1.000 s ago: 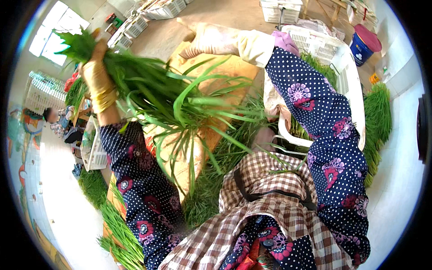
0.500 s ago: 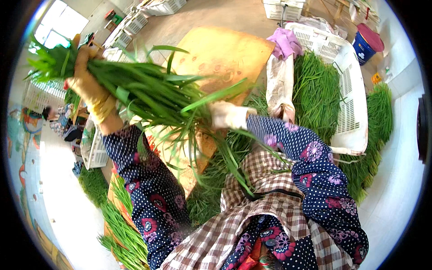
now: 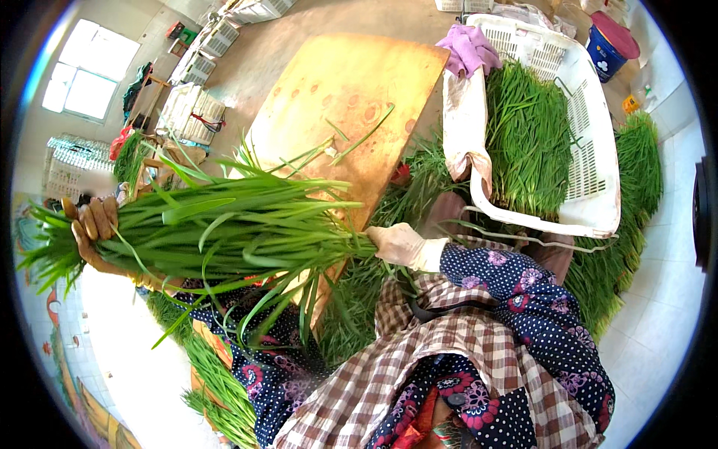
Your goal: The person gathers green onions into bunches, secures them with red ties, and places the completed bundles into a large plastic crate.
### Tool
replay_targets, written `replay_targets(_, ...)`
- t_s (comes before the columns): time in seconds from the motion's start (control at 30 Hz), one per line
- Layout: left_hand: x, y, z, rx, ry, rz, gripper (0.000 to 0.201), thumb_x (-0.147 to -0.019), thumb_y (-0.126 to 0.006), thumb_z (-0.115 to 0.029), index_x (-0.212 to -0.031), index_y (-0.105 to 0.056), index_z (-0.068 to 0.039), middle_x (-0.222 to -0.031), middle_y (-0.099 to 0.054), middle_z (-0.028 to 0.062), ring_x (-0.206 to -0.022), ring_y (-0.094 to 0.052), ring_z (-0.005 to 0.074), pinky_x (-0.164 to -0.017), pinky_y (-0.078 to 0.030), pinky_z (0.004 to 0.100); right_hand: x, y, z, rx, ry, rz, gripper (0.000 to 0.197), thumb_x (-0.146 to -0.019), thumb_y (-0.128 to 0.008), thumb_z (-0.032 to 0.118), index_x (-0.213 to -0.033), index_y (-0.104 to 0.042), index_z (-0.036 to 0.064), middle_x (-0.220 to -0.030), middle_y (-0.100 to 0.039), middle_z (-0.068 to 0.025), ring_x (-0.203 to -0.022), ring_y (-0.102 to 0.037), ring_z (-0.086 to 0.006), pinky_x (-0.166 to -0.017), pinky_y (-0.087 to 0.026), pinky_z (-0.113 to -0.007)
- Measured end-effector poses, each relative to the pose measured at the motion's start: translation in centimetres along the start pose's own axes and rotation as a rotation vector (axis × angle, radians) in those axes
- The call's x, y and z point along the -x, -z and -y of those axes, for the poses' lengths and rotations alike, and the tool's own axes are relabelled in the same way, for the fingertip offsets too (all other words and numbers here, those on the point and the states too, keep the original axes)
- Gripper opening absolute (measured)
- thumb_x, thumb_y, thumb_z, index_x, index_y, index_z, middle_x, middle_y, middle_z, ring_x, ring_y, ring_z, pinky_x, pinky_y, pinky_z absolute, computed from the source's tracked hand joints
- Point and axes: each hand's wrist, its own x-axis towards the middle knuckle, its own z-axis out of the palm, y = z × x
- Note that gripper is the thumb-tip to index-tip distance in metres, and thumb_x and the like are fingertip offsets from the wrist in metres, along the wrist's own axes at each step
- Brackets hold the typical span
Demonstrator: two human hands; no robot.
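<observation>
A thick bunch of garlic chives [image 3: 224, 217] stretches sideways in front of me, its long flat leaves fanning out with several hanging loose. My left hand [image 3: 96, 232], in a yellowish glove, is wrapped round the bunch near its left end. At the other end, my right hand [image 3: 400, 245] in a whitish glove is closed on leaves, though its fingertips are partly hidden. Below the bunch is a tilted wooden board [image 3: 336, 97], with a few stray leaves over it.
To the right stands a white plastic crate [image 3: 591, 165] full of chives, with a purple cloth [image 3: 471, 51] on its corner. More chives [image 3: 632, 194] lie beyond it by the wall. Another pile [image 3: 221, 382] is at lower left. A blue bucket [image 3: 604, 56] stands far right.
My left hand has come down and a little left with the bunch, which now lies more level. My right hand has moved slightly right and down, still at the leaves' end.
</observation>
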Motion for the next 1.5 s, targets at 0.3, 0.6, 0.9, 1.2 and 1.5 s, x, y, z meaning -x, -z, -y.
replay_targets(0.3,2.0,-1.1,-4.5,0.062,-0.082,-0.064,0.022,-0.085,-0.044,-0.009,-0.103,-0.052,0.002,-0.066,-0.042,0.0011,-0.056,-0.041,0.0102,-0.057,-0.039,0.0269,4.3,-1.0,0.0,-0.028,0.134,-0.108,0.029,-0.068,-0.057,0.01,-0.097,-0.055,0.005,-0.071,-0.06,-0.0154,-0.063,-0.061,-0.0319,-0.052,-0.048,-0.04)
replay_targets(0.6,2.6,0.6,-8.8,-0.103,-0.188,-0.19,0.021,-0.083,-0.046,-0.01,-0.1,-0.053,0.002,-0.072,-0.043,0.0064,-0.061,-0.043,0.0157,-0.06,-0.039,0.0327,10.1,-2.2,-7.0,0.245,0.129,-0.038,0.021,-0.068,-0.054,0.008,-0.089,-0.051,0.0063,-0.062,-0.054,-0.0083,-0.05,-0.057,-0.0246,-0.043,-0.044,-0.036)
replay_targets(0.9,2.1,0.2,-10.3,-0.271,-0.252,-0.334,0.02,-0.082,-0.048,-0.01,-0.096,-0.053,0.003,-0.077,-0.043,0.0117,-0.066,-0.045,0.0211,-0.063,-0.04,0.0385,0.2,9.3,1.7,-0.412,0.43,0.191,0.074,-0.066,-0.07,0.048,-0.122,-0.049,0.0034,-0.119,-0.053,-0.0132,-0.11,-0.051,-0.0237,-0.094,-0.04,-0.034)
replay_targets(1.2,2.1,1.6,-10.8,-0.361,-0.316,-0.421,0.02,-0.08,-0.05,-0.01,-0.093,-0.054,0.003,-0.083,-0.044,0.017,-0.071,-0.046,0.0266,-0.066,-0.04,0.0443,-10.1,7.7,11.0,-1.085,0.354,0.575,0.041,-0.087,-0.05,0.038,-0.12,-0.053,0.0124,-0.115,-0.056,-0.0057,-0.107,-0.051,-0.0174,-0.09,-0.044,-0.032)
replay_targets(1.5,2.6,3.0,-8.1,-0.44,-0.317,-0.565,0.019,-0.078,-0.052,-0.011,-0.09,-0.055,0.004,-0.088,-0.044,0.0224,-0.076,-0.048,0.032,-0.069,-0.041,0.0501,4.5,-0.3,7.5,-2.047,-0.228,0.858,0.094,-0.073,-0.071,0.033,-0.14,-0.012,0.0035,-0.144,-0.02,-0.011,-0.127,-0.03,-0.0182,-0.107,-0.023,-0.034)
